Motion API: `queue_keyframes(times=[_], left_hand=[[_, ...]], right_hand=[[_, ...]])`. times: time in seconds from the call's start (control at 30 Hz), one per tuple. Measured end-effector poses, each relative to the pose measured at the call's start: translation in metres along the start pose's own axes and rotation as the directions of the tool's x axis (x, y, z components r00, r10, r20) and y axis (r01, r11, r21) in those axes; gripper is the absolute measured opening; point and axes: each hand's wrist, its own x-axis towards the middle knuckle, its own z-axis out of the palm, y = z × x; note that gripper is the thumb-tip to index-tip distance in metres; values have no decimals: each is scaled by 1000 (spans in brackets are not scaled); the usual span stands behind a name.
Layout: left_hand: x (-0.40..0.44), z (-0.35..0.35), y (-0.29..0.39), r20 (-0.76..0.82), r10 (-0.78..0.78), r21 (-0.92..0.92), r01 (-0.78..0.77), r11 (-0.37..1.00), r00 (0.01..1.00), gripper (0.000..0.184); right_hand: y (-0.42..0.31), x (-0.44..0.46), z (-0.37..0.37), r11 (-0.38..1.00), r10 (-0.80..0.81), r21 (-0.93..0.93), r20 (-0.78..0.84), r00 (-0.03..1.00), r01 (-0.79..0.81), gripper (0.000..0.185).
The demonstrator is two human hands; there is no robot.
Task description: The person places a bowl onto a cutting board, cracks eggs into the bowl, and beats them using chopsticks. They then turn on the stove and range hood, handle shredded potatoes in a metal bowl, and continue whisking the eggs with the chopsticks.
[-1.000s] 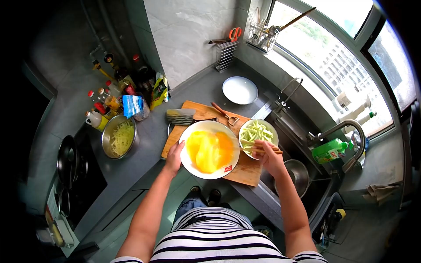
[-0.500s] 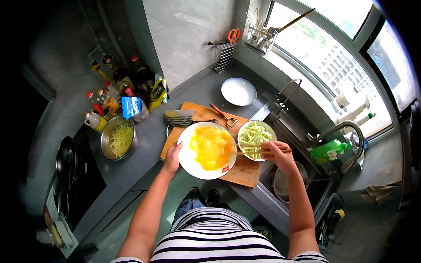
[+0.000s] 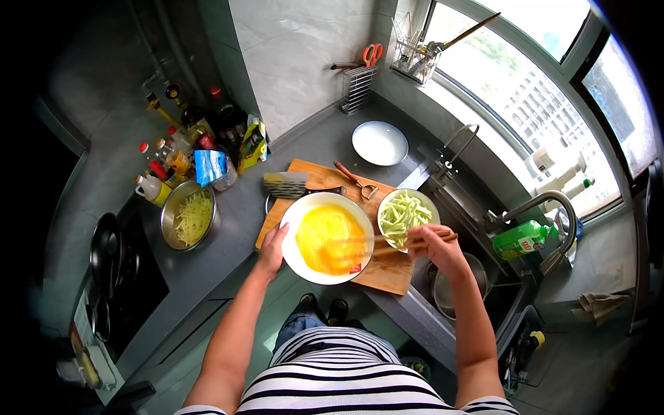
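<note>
My left hand (image 3: 271,250) grips the left rim of a white bowl (image 3: 292,261), which is tilted toward me and holds yellow beaten egg (image 3: 325,235). In my right hand (image 3: 437,247) is a pair of chopsticks (image 3: 413,242); their tips are blurred by motion over the egg. Just right of the egg bowl sits a second white bowl (image 3: 380,220) with pale green vegetable strips (image 3: 404,216). Under both lies a wooden cutting board (image 3: 387,273). A cleaver (image 3: 287,185) and a peeler (image 3: 357,181) rest on its far part.
To the left stands a metal bowl (image 3: 209,232) of shredded vegetable, with several bottles (image 3: 162,155) behind it. An empty white plate (image 3: 380,144) lies farther back. At right are the sink (image 3: 498,277), its faucet (image 3: 553,197) and a green detergent bottle (image 3: 520,239). Pans (image 3: 105,252) sit far left.
The chopsticks have swept through the egg, and it looks more evenly yellow and swirled. My left hand keeps its hold on the bowl, which has barely shifted.
</note>
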Motion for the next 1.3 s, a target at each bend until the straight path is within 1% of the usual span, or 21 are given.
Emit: queue_keyframes(times=[0.07,0.1,0.2,0.23,0.33,0.47,0.5,0.6,0.63,0.73,0.77,0.8,0.87,0.97,1.07,1.1,1.2,1.23,1.3], left_hand=[[-3,3,3,1,-6,-3,6,1000,1000,43],[-4,4,5,-5,-7,-2,7,1000,1000,43],[-2,0,-1,-20,-16,-25,15,1000,1000,43],[-1,-1,-5,-23,-20,-39,19,999,1000,43],[-1,3,0,8,-3,-54,3,999,1000,43],[-1,6,4,16,9,-13,-9,1000,1000,43],[-1,5,3,13,2,-12,-2,1000,1000,43],[-2,2,1,-9,10,3,-10,1000,1000,43],[-2,3,-1,-16,14,7,-14,1000,1000,42],[0,-1,-5,-8,-8,-1,8,1000,1000,42],[2,-5,-8,-5,-5,13,5,1000,1000,42],[3,-8,-12,-2,-3,28,3,1000,1000,42],[2,-10,-18,-6,-25,42,25,999,1000,42],[-1,-19,-22,-48,-64,56,67,996,997,44],[3,-33,-31,-58,-77,82,82,993,995,45],[4,-38,-32,-59,-85,79,90,993,995,45],[0,-46,-29,-102,-86,118,98,988,991,46],[0,-47,-28,-117,-84,138,100,985,990,47],[0,-49,-30,-142,-90,96,104,990,986,47]], right_hand=[[-2,3,4,995,-104,-18,-133,986,102,29],[1,3,1,997,-82,2,-92,992,82,29],[0,1,-4,998,23,51,113,993,-29,29],[7,3,-5,983,-80,169,6,997,78,29],[7,4,-2,994,-35,103,10,999,34,29],[7,5,2,973,-110,200,-53,993,118,29],[2,4,2,996,-71,40,-67,995,74,30],[5,3,1,998,52,19,101,994,-54,29],[10,5,-2,993,35,111,53,998,-40,28],[19,12,-2,998,1,67,-29,1000,1,28],[18,11,6,994,81,69,8,997,-82,28],[15,10,11,987,135,73,80,988,-141,28],[33,22,9,979,55,194,2,999,-54,29],[45,29,17,984,51,171,-12,999,-48,30],[46,35,19,973,44,229,-40,998,-34,30],[42,36,22,990,69,131,-111,991,-55,30],[37,41,25,987,134,77,99,986,-142,30],[40,44,26,976,98,184,106,990,-116,30],[40,53,26,986,93,139,13,996,-94,29]])
